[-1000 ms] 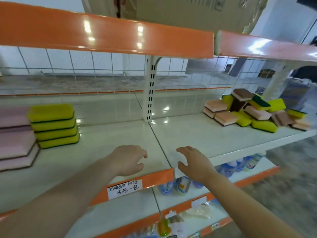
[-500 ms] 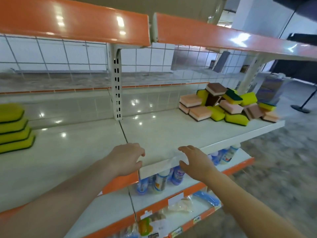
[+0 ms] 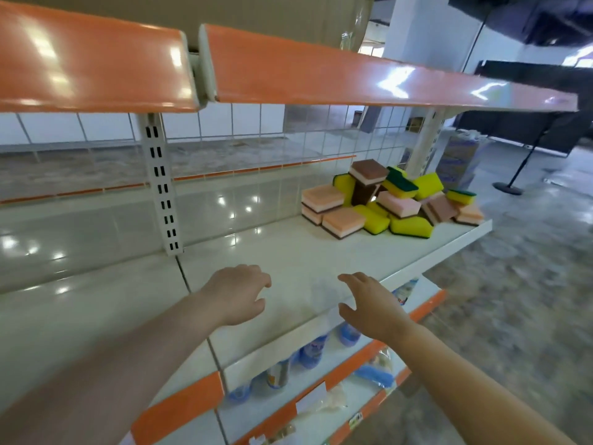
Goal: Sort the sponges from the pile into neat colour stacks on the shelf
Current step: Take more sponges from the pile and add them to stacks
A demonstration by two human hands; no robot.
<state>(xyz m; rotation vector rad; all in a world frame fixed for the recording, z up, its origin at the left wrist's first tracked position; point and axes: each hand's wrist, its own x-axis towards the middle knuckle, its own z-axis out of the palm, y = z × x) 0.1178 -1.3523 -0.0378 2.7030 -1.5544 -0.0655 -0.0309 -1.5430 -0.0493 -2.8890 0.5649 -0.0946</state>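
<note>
Both hands hang loose and empty over the shelf's [image 3: 288, 252] front edge, left hand [image 3: 237, 297] beside right hand [image 3: 372, 309], fingers relaxed. The sponge pile [image 3: 391, 200], yellow, pink and brown, sits jumbled at the shelf's far right end, well apart from them.

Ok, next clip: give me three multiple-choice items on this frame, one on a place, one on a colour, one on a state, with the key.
1. Where does the sponge pile sit on the shelf?
A. far right end
B. left end
C. on the floor

2. What colour is the top face of the sponge topping the pile?
A. blue
B. brown
C. white

3. What do the left hand and right hand hold?
A. one sponge each
B. a bottle
C. nothing

Key: 1 A, the pile lies by the shelf's right edge; 2 B, the brown-topped sponge stands highest; 3 C, both hands hover with fingers loose and empty.
</note>
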